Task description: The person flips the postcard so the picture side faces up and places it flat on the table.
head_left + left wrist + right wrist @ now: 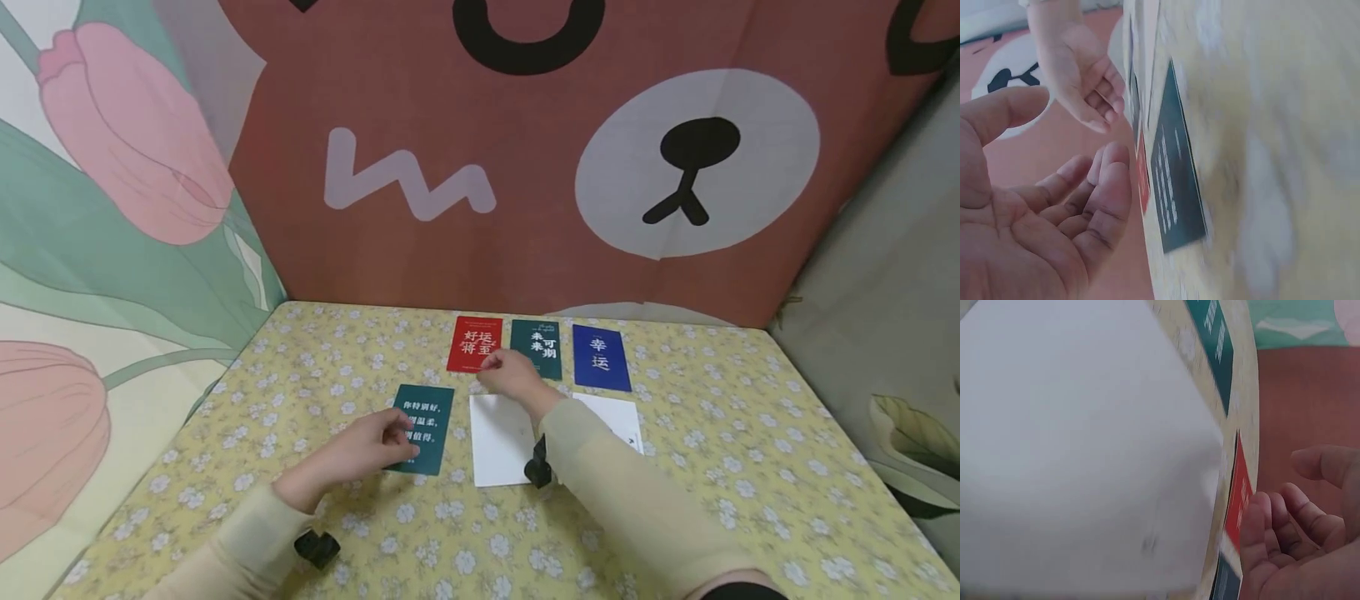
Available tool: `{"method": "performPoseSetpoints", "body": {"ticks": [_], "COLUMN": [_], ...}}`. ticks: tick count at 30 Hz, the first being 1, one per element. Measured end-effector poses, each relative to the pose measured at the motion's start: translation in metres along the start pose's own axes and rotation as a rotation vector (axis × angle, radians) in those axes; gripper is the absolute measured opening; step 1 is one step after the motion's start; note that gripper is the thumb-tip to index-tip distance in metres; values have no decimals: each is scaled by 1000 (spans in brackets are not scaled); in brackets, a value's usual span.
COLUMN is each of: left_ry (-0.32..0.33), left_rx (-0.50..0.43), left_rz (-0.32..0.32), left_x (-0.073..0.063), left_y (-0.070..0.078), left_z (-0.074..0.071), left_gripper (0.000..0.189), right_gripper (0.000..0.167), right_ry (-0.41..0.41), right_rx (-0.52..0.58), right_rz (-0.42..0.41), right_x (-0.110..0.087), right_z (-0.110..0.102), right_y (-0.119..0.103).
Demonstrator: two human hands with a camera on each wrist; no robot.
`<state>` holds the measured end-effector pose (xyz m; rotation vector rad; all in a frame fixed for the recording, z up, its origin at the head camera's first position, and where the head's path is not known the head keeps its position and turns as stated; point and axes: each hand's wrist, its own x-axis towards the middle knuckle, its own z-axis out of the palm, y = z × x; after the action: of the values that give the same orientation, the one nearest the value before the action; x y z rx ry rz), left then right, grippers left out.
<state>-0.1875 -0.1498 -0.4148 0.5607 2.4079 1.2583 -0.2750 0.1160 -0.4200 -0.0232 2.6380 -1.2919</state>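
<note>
My left hand (365, 447) hovers over the lower-left part of a dark green card (435, 446) with white Chinese writing. Thumb and fingers are apart, and nothing lies between them. Farther forward, my right hand (517, 381) is above the gap between a red card (468, 327) and a second green card (551, 358). Its fingers (1260, 544) curve loosely, with the thumb apart and no card in them. Below that hand, a white card (498, 454) lies partly covered by the wrist. Another white card (615, 410) is half hidden behind the right sleeve.
A blue card (602, 379) with white writing ends the back row on the right. The cards lie flat on a yellow floral tablecloth (300, 367). Behind the table stands a backdrop (525, 258) with a bear face, and a tulip-print cloth (135, 133) hangs at the left.
</note>
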Motion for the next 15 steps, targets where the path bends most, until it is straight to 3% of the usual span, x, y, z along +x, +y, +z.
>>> {"method": "performPoseSetpoints", "body": {"ticks": [10,15], "left_ry": [66,57], "left_rx": [-104,-118], "left_rz": [-70,-73], "left_x": [13,23], "left_y": [22,30], "left_z": [14,29], "left_gripper": [45,45], "right_gripper": [25,27], "right_ry": [-34,-40], "right_rx": [-50,-43], "right_rz": [52,65], "right_x": [-10,-17], "right_z": [-33,-44], "right_y": [19,26]}}
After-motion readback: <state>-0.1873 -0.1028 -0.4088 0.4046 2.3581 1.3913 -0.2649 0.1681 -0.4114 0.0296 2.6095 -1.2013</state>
